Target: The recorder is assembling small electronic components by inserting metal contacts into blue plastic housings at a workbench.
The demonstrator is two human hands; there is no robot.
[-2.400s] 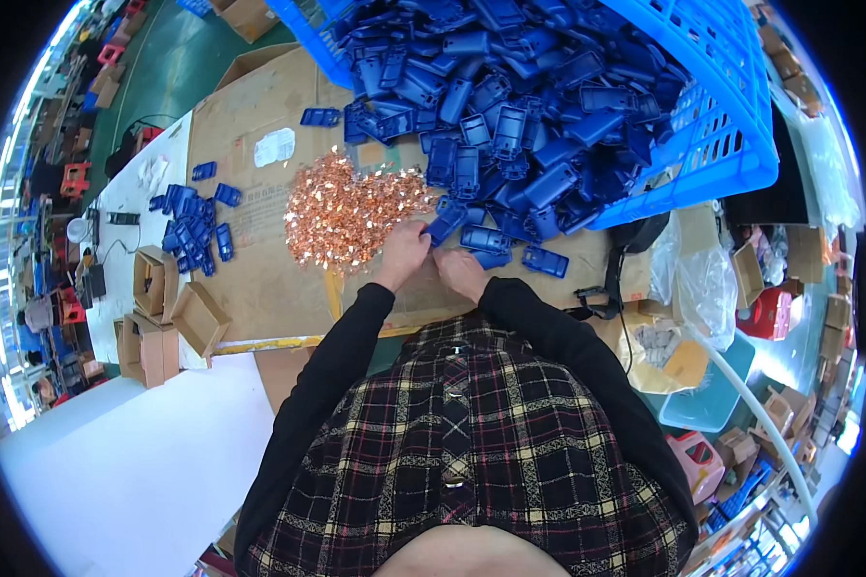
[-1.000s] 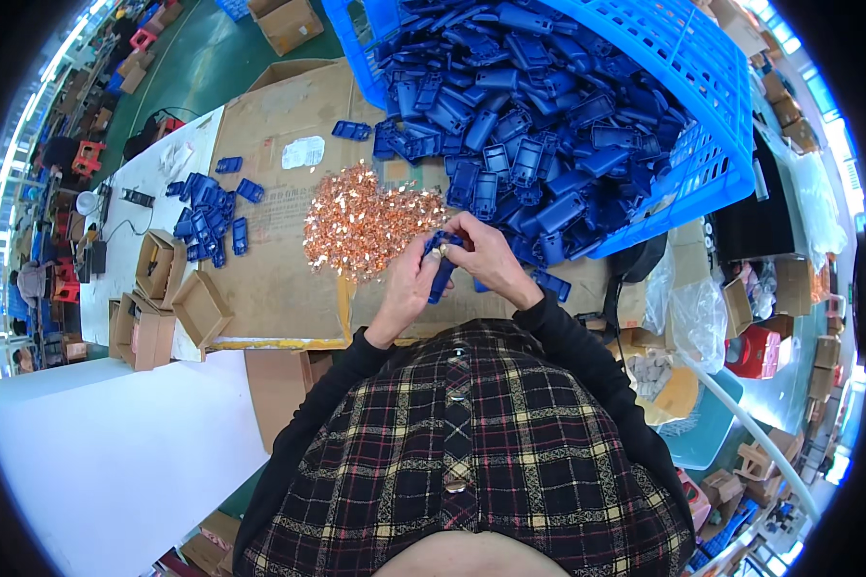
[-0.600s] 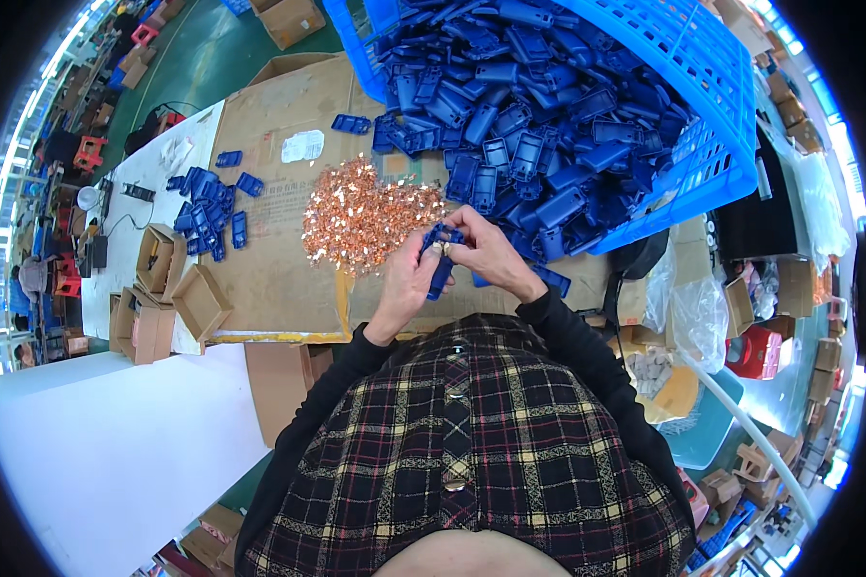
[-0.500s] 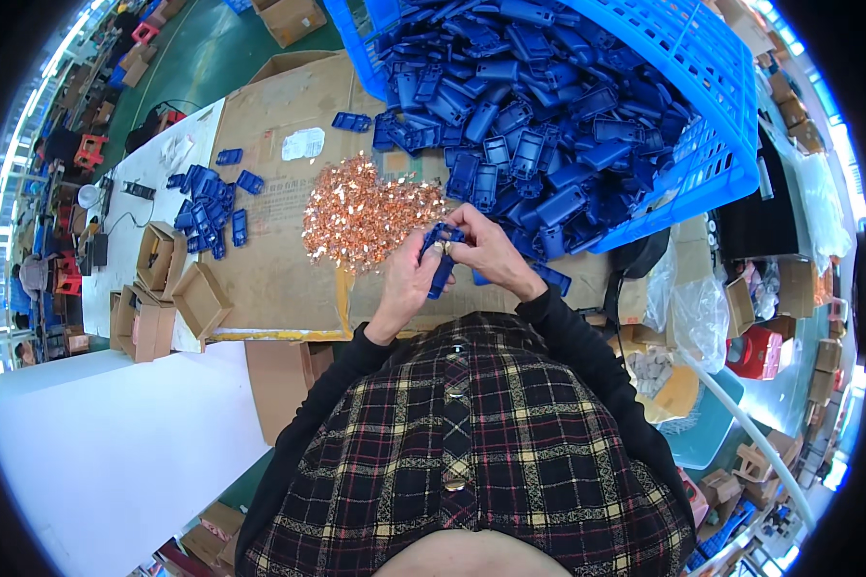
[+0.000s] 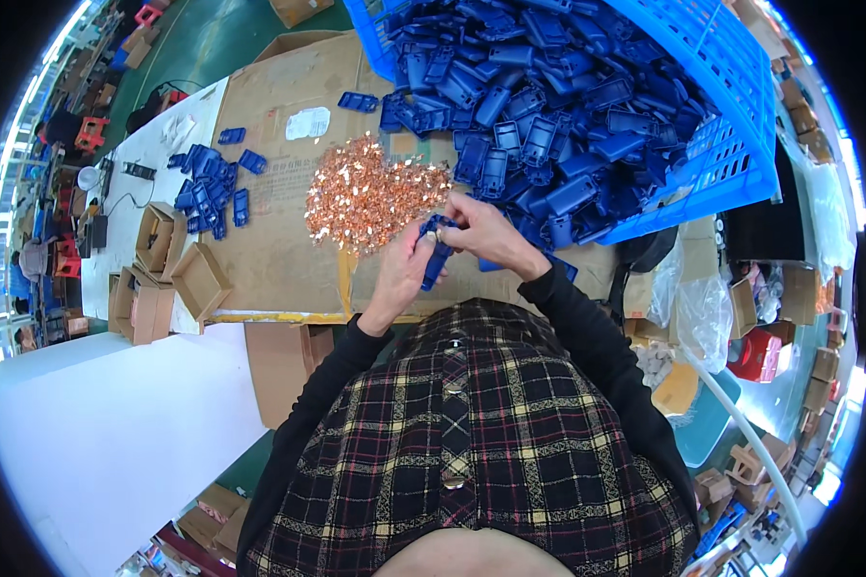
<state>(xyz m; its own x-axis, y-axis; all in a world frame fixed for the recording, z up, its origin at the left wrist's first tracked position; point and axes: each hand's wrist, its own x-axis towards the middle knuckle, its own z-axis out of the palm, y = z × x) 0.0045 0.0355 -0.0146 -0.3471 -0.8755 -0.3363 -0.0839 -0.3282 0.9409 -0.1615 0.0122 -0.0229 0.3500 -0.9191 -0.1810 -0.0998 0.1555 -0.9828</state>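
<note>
Between my two hands is a dark blue plastic housing (image 5: pixel 435 266), tilted with its lower end toward me. My left hand (image 5: pixel 402 272) is closed around its left side. The fingers of my right hand (image 5: pixel 486 234) pinch at its upper end; whether a small metal piece sits between them is too small to tell. Just beyond my hands lies a heap of small copper-coloured metal pieces (image 5: pixel 370 197) on the cardboard sheet (image 5: pixel 269 216). Many similar blue housings (image 5: pixel 539 144) spill toward me from a tipped bright blue plastic crate (image 5: pixel 741 144).
A smaller pile of blue housings (image 5: pixel 207 188) lies at the left on the cardboard. Small open cardboard boxes (image 5: pixel 200 284) stand at the table's left front edge. Clear plastic bags (image 5: pixel 698 308) hang at the right, near a teal bin (image 5: pixel 707 423) and a white pipe (image 5: pixel 741 418).
The whole view has shifted slightly. Both hands stay on the blue housing, which now hangs a little more to the left and shows more of its lower end.
</note>
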